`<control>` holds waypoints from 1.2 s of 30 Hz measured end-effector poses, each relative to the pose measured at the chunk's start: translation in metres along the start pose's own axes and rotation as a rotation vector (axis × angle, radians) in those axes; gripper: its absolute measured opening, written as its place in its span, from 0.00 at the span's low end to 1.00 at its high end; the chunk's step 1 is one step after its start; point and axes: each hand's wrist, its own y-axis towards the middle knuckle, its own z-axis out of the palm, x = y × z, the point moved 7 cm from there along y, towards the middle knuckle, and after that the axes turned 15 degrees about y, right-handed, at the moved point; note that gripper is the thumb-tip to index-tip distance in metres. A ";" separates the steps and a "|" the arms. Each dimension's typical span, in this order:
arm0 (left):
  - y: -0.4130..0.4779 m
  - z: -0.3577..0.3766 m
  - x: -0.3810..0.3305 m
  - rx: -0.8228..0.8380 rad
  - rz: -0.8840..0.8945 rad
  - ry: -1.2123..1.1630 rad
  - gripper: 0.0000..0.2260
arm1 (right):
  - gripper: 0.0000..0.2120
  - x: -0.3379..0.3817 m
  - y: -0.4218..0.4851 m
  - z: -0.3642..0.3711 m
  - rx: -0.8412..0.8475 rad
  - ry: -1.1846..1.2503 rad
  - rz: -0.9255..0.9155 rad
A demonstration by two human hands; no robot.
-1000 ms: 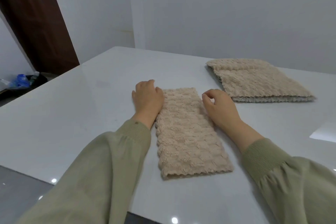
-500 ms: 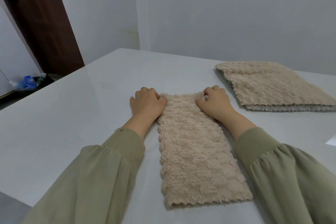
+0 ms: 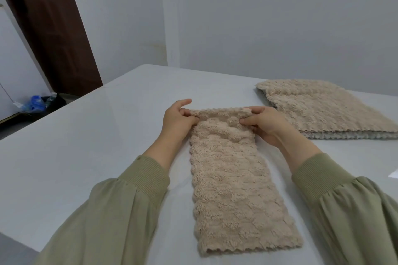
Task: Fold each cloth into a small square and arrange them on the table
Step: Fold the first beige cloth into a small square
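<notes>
1. The beige cloth (image 3: 226, 189) is lying as a long narrow strip on the white surface (image 3: 97, 146), running away from the person.
2. Its far end is being pinched at both corners. One corner is being held in the grip of the left hand (image 3: 176, 120) and the other in the grip of the right hand (image 3: 265, 123). Both grips are narrow and closed on the fabric, and that end is being raised slightly off the surface.
3. The step in hand is judged to be the halving of the strip into a small square.
4. For the next move, the raised end would need to be carried toward the person and laid onto the near scalloped edge. The corners would need to be matched, since the plush fabric looks thick and springy.
5. A pile of similar cloths (image 3: 323, 109) is lying flat to the right, well apart from the strip. It looks larger than a small square, so more folding is judged to be waiting.
6. No brand, label or writing is being shown legibly. The blue item (image 3: 34, 102) on the floor by the dark door (image 3: 53, 28) is too small to be read.
</notes>
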 end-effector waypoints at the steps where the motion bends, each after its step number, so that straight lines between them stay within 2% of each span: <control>1: -0.001 0.001 -0.001 0.008 -0.004 0.003 0.20 | 0.08 0.001 0.001 -0.001 0.017 -0.047 0.034; 5: -0.005 -0.002 -0.002 -0.037 -0.030 0.041 0.09 | 0.07 0.014 0.000 -0.009 -0.037 -0.295 0.003; 8: -0.007 -0.010 -0.015 -0.140 0.057 0.220 0.10 | 0.09 0.026 -0.007 -0.011 -0.062 -0.451 -0.027; 11: -0.012 -0.013 -0.027 -0.188 0.125 0.281 0.08 | 0.10 0.036 -0.015 0.001 -0.024 -0.345 -0.092; 16: -0.020 -0.020 -0.045 -0.258 0.265 0.070 0.08 | 0.12 0.056 -0.024 0.018 -0.068 -0.027 -0.427; 18: -0.019 -0.015 -0.038 -0.204 0.212 -0.018 0.06 | 0.10 0.045 -0.024 0.018 -0.103 -0.006 -0.439; 23: -0.018 0.000 -0.005 -0.066 -0.090 -0.217 0.07 | 0.09 0.008 -0.032 0.001 -0.308 -0.078 -0.374; 25: -0.022 0.002 -0.003 -0.012 -0.125 -0.255 0.05 | 0.09 0.008 -0.037 -0.004 -0.326 -0.078 -0.398; 28: -0.029 0.005 -0.004 0.086 -0.141 -0.182 0.02 | 0.10 0.004 -0.047 -0.006 -0.327 -0.090 -0.378; 32: -0.035 0.005 -0.007 0.231 -0.171 0.022 0.12 | 0.08 -0.001 -0.060 -0.010 -0.303 -0.097 -0.352; 36: -0.034 0.001 -0.010 0.278 -0.154 0.160 0.14 | 0.05 -0.002 -0.072 -0.008 -0.255 -0.114 -0.332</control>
